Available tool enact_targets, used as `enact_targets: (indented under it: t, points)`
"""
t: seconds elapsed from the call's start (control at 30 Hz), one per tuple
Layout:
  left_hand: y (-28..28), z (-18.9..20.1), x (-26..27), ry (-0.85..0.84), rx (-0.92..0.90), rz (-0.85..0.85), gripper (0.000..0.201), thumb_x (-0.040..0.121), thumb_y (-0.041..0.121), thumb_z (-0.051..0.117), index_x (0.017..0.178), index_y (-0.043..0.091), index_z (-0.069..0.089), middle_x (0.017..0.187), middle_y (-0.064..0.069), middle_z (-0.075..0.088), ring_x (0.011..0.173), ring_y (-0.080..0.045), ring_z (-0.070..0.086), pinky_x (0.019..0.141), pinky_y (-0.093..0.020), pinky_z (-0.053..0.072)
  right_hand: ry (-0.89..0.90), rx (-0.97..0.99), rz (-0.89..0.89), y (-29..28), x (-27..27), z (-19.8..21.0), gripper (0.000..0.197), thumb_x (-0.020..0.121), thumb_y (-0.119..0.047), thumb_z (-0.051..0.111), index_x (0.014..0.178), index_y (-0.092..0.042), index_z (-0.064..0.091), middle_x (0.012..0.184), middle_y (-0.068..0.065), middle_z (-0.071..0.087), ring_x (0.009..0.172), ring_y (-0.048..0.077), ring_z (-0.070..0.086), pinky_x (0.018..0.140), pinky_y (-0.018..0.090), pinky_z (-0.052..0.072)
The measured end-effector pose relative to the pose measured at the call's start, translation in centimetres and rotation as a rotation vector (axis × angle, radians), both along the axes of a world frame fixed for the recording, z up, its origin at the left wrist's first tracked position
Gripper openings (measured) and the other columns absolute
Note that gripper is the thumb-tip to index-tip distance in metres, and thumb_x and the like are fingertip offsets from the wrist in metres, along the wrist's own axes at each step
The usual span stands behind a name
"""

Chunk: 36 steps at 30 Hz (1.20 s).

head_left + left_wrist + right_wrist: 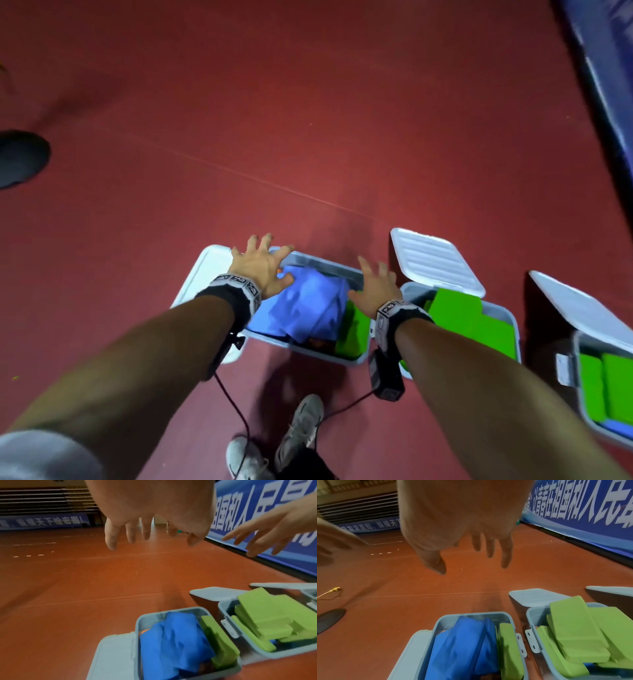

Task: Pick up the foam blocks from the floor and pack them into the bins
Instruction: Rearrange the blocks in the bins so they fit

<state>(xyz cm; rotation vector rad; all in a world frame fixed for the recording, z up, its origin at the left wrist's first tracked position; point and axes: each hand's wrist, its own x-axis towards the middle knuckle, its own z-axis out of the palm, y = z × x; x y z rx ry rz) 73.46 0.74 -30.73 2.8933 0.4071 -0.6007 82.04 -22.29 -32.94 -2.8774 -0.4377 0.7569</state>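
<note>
Left hand [261, 265]: fingers spread, holding nothing, above the far left corner of the left bin [356, 360]. Right hand [376, 286]: fingers spread, holding nothing, above the gap between the left bin and the middle bin [512, 320].

Left bin: lid [202, 270] lay open flat on the floor [308, 120] to its left. It held crumpled blue blocks [305, 305] filling most of it, and a green block [352, 329] standing on edge against its right wall.

Middle bin: just beside the left bin, lid [435, 262] raised at the far side; green blocks [469, 313] were stacked past the rim.

Right bin [579, 373]: lid raised, more green blocks [606, 387] inside, cut off by the frame edge.

Floor: red, with a blue banner [257, 513] along its right edge.
</note>
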Motion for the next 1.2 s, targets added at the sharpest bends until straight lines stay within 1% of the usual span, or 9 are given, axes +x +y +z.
enact_targets:
  t: [0.17, 0.3, 0.4, 0.57, 0.77, 0.87, 1.0, 1.13, 1.2]
  points:
    - [2.3, -2.2, 0.3, 0.029, -0.035, 0.075, 0.070, 0.091, 0.059, 0.042, 0.153, 0.041, 0.016, 0.161, -0.011, 0.011, 0.147, -0.037, 0.013, 0.112, -0.058, 0.024, 0.026, 0.011, -0.006, 2.3, 0.7, -2.1, 0.082, 0.086, -0.040, 0.060, 0.154, -0.033, 0.014, 0.158, 0.011, 0.009, 0.142, 0.037, 0.018, 0.110, 0.046, 0.031]
    - [4.8, -3.8, 0.5, 0.041, -0.062, 0.046, 0.070, 0.091, 0.058, 0.044, 0.153, 0.041, 0.016, 0.162, -0.010, 0.011, 0.148, -0.035, 0.011, 0.115, -0.056, 0.019, -0.003, 0.008, -0.054, 5.3, -0.1, -3.5, 0.079, 0.086, -0.041, 0.059, 0.153, -0.033, 0.018, 0.157, 0.010, 0.014, 0.140, 0.036, 0.023, 0.108, 0.046, 0.033]
    - [7.7, -5.6, 1.0, 0.031, -0.097, 0.058, 0.071, 0.090, 0.059, 0.046, 0.153, 0.042, 0.017, 0.162, -0.008, 0.012, 0.147, -0.035, 0.011, 0.115, -0.055, 0.020, -0.014, -0.034, -0.105, 7.6, -0.9, -4.5, 0.078, 0.089, -0.047, 0.057, 0.154, -0.034, 0.016, 0.157, 0.009, 0.015, 0.141, 0.034, 0.021, 0.107, 0.047, 0.034]
    - [11.5, -9.2, 1.7, -0.001, -0.131, -0.049, 0.072, 0.088, 0.060, 0.050, 0.152, 0.044, 0.021, 0.160, -0.007, 0.015, 0.146, -0.033, 0.014, 0.111, -0.057, 0.025, -0.018, -0.027, -0.255, 11.0, -2.5, -6.9, 0.079, 0.089, -0.046, 0.057, 0.154, -0.031, 0.016, 0.156, 0.011, 0.015, 0.139, 0.036, 0.021, 0.109, 0.046, 0.034]
    - [12.5, -12.4, 1.5, -0.008, -0.231, -0.087, 0.073, 0.086, 0.057, 0.056, 0.150, 0.048, 0.022, 0.161, -0.003, 0.012, 0.147, -0.029, 0.013, 0.112, -0.052, 0.024, 0.019, -0.045, -0.295, 13.1, -4.6, -11.1, 0.081, 0.089, -0.046, 0.059, 0.155, -0.032, 0.015, 0.155, 0.014, 0.016, 0.140, 0.035, 0.019, 0.105, 0.044, 0.036]
    - [11.8, -15.5, 0.7, -0.025, -0.237, -0.078, 0.072, 0.087, 0.056, 0.056, 0.150, 0.046, 0.024, 0.160, -0.006, 0.015, 0.145, -0.029, 0.018, 0.109, -0.050, 0.028, 0.019, -0.029, -0.323, 13.3, -4.9, -14.1, 0.080, 0.087, -0.045, 0.061, 0.154, -0.033, 0.017, 0.154, 0.014, 0.018, 0.138, 0.036, 0.022, 0.101, 0.044, 0.040]
    - [10.3, -22.2, -0.9, 0.035, -0.234, -0.072, 0.072, 0.087, 0.061, 0.051, 0.151, 0.045, 0.023, 0.161, -0.005, 0.015, 0.145, -0.028, 0.018, 0.109, -0.050, 0.032, 0.017, -0.006, -0.335, 12.6, -5.0, -20.6, 0.077, 0.087, -0.043, 0.063, 0.153, -0.036, 0.022, 0.156, 0.013, 0.016, 0.140, 0.035, 0.021, 0.101, 0.046, 0.042]
    - [9.2, -30.3, -0.3, -0.043, -0.237, -0.054, 0.084, 0.073, 0.076, 0.023, 0.150, 0.045, 0.027, 0.160, -0.005, 0.020, 0.143, -0.029, 0.025, 0.105, -0.051, 0.037, -0.081, 0.018, -0.287, 12.1, -3.0, -30.1, 0.070, 0.090, -0.053, 0.056, 0.151, -0.039, 0.025, 0.159, 0.014, 0.010, 0.144, 0.036, 0.014, 0.102, 0.056, 0.040]
    - [8.7, -33.7, 0.5, -0.012, -0.261, -0.038, 0.085, 0.071, 0.079, 0.021, 0.150, 0.048, 0.022, 0.161, -0.004, 0.015, 0.146, -0.026, 0.019, 0.110, -0.051, 0.033, -0.067, 0.003, -0.303, 12.0, -1.9, -33.8, 0.066, 0.092, -0.059, 0.047, 0.151, -0.042, 0.021, 0.162, 0.010, -0.001, 0.147, 0.036, 0.002, 0.103, 0.063, 0.035]
